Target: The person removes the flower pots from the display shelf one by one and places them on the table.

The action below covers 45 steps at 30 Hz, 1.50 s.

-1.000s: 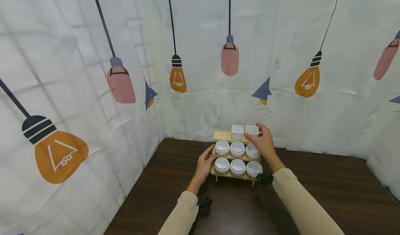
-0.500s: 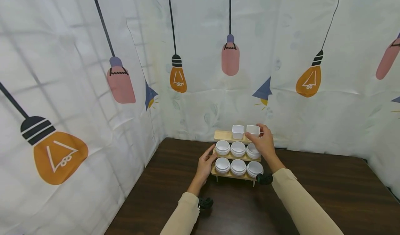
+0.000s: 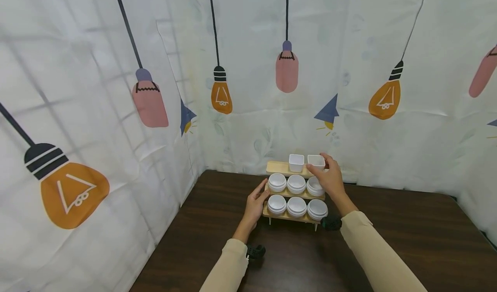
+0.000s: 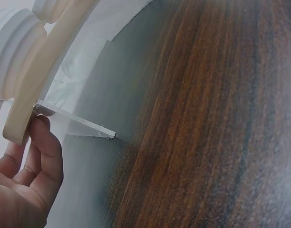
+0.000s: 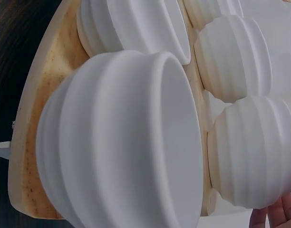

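Note:
A three-tier wooden stand (image 3: 276, 167) stands at the back of the table. My left hand (image 3: 254, 205) grips its left side, with thumb and fingers (image 4: 46, 154) around the end of a wooden shelf (image 4: 40, 76). On the top tier, my right hand (image 3: 331, 179) pinches a square white bowl (image 3: 316, 161) at the right. Another square white bowl (image 3: 296, 162) sits just left of it. Round white bowls fill the two lower tiers, among them a front bowl (image 5: 117, 137) large in the right wrist view. Only fingertips (image 5: 278, 213) of my right hand show there.
The stand rests on a dark wooden table (image 3: 392, 227) on thin legs (image 4: 79, 118). Pale curtains (image 3: 248, 132) with printed lamps hang behind the table and along its left side. A dark band (image 3: 331, 223) on my right wrist is close to the lower right bowl.
The square bowl in my right hand has shifted slightly right, so the gap to the other square bowl is a little wider. My left hand keeps its place on the stand.

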### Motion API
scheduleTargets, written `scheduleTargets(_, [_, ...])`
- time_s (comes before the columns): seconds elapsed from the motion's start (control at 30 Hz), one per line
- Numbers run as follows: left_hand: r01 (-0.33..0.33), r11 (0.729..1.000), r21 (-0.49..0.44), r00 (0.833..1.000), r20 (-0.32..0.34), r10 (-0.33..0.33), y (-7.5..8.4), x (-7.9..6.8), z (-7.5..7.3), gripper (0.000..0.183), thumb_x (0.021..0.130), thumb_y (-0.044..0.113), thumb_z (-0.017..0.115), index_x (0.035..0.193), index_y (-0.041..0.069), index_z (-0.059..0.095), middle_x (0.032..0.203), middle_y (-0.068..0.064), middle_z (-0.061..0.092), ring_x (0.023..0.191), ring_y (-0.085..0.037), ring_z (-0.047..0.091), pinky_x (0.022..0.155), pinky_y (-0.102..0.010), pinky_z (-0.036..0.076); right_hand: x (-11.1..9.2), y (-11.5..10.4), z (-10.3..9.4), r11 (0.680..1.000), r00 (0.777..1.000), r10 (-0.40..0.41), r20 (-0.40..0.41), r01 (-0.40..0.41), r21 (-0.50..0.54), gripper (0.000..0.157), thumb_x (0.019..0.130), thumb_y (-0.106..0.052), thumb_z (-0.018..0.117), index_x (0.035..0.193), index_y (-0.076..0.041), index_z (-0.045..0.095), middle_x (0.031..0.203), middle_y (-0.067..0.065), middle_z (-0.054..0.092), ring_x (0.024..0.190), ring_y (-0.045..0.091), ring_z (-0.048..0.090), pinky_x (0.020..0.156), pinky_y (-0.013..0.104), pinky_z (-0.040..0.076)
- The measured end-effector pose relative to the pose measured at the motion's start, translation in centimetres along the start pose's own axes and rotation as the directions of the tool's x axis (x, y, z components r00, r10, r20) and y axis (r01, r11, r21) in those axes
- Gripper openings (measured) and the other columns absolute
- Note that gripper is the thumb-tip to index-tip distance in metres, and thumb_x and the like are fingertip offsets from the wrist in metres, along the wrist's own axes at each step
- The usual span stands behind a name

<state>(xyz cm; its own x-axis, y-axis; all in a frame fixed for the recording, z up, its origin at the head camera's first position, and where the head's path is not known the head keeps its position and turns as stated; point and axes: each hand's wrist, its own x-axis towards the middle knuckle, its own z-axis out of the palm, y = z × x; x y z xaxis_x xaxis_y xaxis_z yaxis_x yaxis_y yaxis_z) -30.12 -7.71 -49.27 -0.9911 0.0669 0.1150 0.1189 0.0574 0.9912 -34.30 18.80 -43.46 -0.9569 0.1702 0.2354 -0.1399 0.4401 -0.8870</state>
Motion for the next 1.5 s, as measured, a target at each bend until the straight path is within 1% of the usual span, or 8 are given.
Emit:
scheduleTargets(0.1, [-0.004, 1.0, 0.002, 1.0, 0.003, 0.004, 0.1, -0.1, 0.0, 0.048, 0.105, 0.019, 0.058, 0.153, 0.017, 0.051, 0.135, -0.017, 0.065, 0.097, -0.004, 0.059, 0.091, -0.025, 0.047, -0.1, 0.1, -0.2, 1.0, 1.0, -0.008, 0.006, 0.008, 0.003, 0.084, 0.093, -0.041, 0.075, 0.159, -0.006, 0.036, 0.146, 0.025, 0.048, 0.13, 0.04, 0.045, 0.106, 0.056, 0.04])
scheduleTargets(0.27, [-0.001, 1.0, 0.0, 1.0, 0.002, 0.001, 0.3, -0.1, 0.2, 0.048, 0.105, 0.02, 0.058, 0.153, 0.017, 0.051, 0.15, -0.011, 0.056, 0.1, -0.006, 0.059, 0.094, -0.027, 0.046, -0.1, 0.1, -0.4, 1.0, 1.0, -0.023, 0.01, 0.023, 0.01, 0.084, 0.094, -0.04, 0.074, 0.159, -0.005, 0.035, 0.149, 0.025, 0.047, 0.131, 0.041, 0.045, 0.107, 0.057, 0.039])
scheduleTargets(0.37, [-0.002, 1.0, 0.002, 1.0, 0.001, 0.002, 0.3, -0.1, 0.3, 0.048, 0.105, 0.021, 0.058, 0.153, 0.016, 0.05, 0.156, -0.008, 0.051, 0.112, -0.013, 0.06, 0.102, -0.034, 0.048, -0.2, 0.1, -0.4, 1.0, 1.0, -0.024, 0.019, 0.023, 0.016, 0.084, 0.094, -0.04, 0.074, 0.16, -0.006, 0.034, 0.149, 0.025, 0.047, 0.131, 0.041, 0.045, 0.107, 0.057, 0.04])
scheduleTargets(0.53, [-0.007, 1.0, -0.005, 1.0, 0.002, 0.008, 0.2, -0.2, 0.4, 0.048, 0.106, 0.02, 0.056, 0.154, 0.015, 0.049, 0.159, -0.007, 0.047, 0.133, -0.026, 0.052, 0.113, -0.048, 0.042, -0.5, 0.1, -0.6, 1.0, 0.999, -0.013, 0.034, 0.012, 0.026, 0.087, 0.095, -0.043, 0.073, 0.162, -0.007, 0.03, 0.15, 0.024, 0.046, 0.131, 0.04, 0.045, 0.106, 0.055, 0.041])
scheduleTargets(0.83, [-0.002, 1.0, -0.006, 1.0, 0.011, 0.002, 0.0, -0.1, 0.4, 0.049, 0.107, 0.022, 0.055, 0.155, 0.016, 0.047, 0.16, -0.007, 0.045, 0.13, -0.028, 0.057, 0.116, -0.05, 0.039, -0.7, 0.5, -1.0, 0.999, 1.0, 0.018, 0.013, -0.018, 0.027, 0.087, 0.094, -0.043, 0.073, 0.162, -0.011, 0.029, 0.142, 0.023, 0.052, 0.122, 0.035, 0.052, 0.093, 0.04, 0.045])
scheduleTargets(1.13, [0.011, 1.0, -0.004, 1.0, 0.014, -0.011, 0.0, -0.1, 0.4, 0.05, 0.107, 0.022, 0.055, 0.156, 0.017, 0.046, 0.158, -0.008, 0.048, 0.125, -0.027, 0.06, 0.114, -0.049, 0.041, -1.1, 0.4, -1.6, 0.999, 1.0, 0.027, -0.008, -0.027, 0.032, 0.085, 0.093, -0.042, 0.074, 0.161, -0.012, 0.032, 0.143, 0.024, 0.049, 0.125, 0.037, 0.049, 0.098, 0.046, 0.045])
scheduleTargets(1.33, [0.012, 1.0, -0.013, 1.0, 0.024, -0.012, 0.0, -0.1, 0.4, 0.05, 0.108, 0.023, 0.054, 0.156, 0.017, 0.044, 0.161, -0.007, 0.044, 0.129, -0.029, 0.059, 0.116, -0.049, 0.04, -1.4, 0.3, -2.2, 0.999, 0.999, 0.034, -0.025, -0.033, 0.02, 0.083, 0.093, -0.042, 0.075, 0.16, -0.013, 0.034, 0.142, 0.022, 0.049, 0.123, 0.035, 0.051, 0.092, 0.037, 0.045])
scheduleTargets(1.5, [0.014, 1.0, -0.007, 1.0, 0.016, -0.014, 0.0, -0.1, 0.3, 0.05, 0.107, 0.023, 0.054, 0.156, 0.018, 0.046, 0.158, -0.008, 0.048, 0.126, -0.024, 0.059, 0.115, -0.048, 0.041, -1.8, 0.4, -2.6, 1.0, 0.999, 0.031, -0.034, -0.031, 0.007, 0.082, 0.093, -0.042, 0.075, 0.159, -0.014, 0.036, 0.141, 0.021, 0.049, 0.12, 0.033, 0.052, 0.084, 0.03, 0.046])
